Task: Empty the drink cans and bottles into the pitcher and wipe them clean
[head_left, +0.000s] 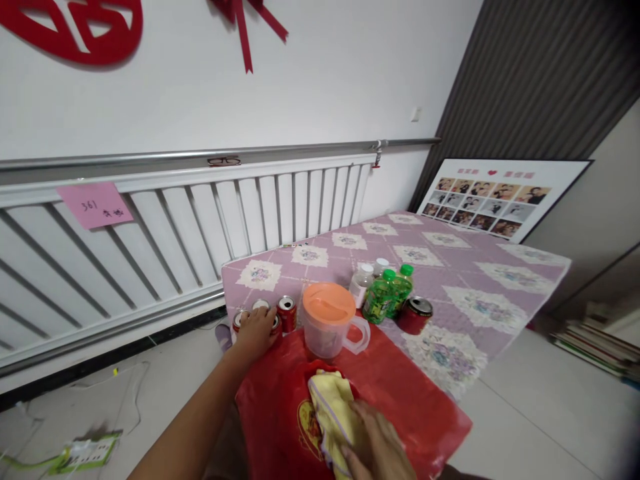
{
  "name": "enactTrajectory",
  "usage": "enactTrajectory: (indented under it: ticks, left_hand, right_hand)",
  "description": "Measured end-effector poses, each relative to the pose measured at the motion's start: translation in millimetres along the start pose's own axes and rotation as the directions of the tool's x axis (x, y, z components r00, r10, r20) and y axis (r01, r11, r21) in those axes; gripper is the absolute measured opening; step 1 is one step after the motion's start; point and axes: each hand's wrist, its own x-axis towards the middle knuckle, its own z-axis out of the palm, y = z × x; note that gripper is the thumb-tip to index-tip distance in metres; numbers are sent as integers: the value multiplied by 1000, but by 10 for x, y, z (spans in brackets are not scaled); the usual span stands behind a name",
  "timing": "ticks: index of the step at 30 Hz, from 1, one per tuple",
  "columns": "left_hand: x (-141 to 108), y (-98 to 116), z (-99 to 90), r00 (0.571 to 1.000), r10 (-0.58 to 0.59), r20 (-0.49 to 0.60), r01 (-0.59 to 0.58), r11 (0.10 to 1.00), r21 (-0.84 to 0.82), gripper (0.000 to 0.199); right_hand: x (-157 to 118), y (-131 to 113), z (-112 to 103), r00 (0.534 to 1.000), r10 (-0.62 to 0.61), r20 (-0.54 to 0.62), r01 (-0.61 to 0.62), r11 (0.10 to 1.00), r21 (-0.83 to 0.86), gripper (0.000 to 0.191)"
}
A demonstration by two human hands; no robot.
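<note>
At the table's left edge my left hand reaches in among several red drink cans, its fingers curled over one of them and partly hiding it. My right hand grips a folded yellow cloth with a purple stripe. Under the cloth is a red dish with a gold printed picture, on a red plastic sheet. A clear plastic jug with an orange lid stands just beyond the cloth, its handle pointing right.
Right of the jug stand green bottles, clear bottles with white caps and a dark-topped red can. A patterned purple tablecloth covers the table. Behind are a white radiator and a photo board.
</note>
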Motion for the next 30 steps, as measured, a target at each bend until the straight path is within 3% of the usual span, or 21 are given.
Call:
enactTrajectory:
  ticks: [2,6,10,18,24,27,30]
  left_hand:
    - [-1,10,-3,1000,4,10,-4,1000,0,53]
    - [-7,24,4,1000,10,16,-10,1000,-10,55]
    - [-22,21,-11,1000,12,-2,-12,1000,-27,59]
    - [-221,-5,-256,994,46,-100,-57,993,-103,58]
    - [-573,52,-383,978,109,-178,-152,958,-245,61]
    - [-760,176,-312,973,113,-203,-192,881,-432,61]
    - [-912,364,-196,980,135,-148,-194,822,-535,65]
  right_hand:
    - [32,-57,117,995,-9,100,21,993,-119,58]
    - [120,-251,279,959,167,230,-81,937,-340,68]
    - [182,-365,321,946,230,227,-119,902,-416,71]
    - [257,-308,262,941,195,278,-122,958,-259,65]
    - [146,-16,84,982,172,80,-178,981,79,53]
    - [87,233,-112,970,243,-7,-238,957,165,50]
    - [82,453,-287,956,286,-59,-275,950,151,52]
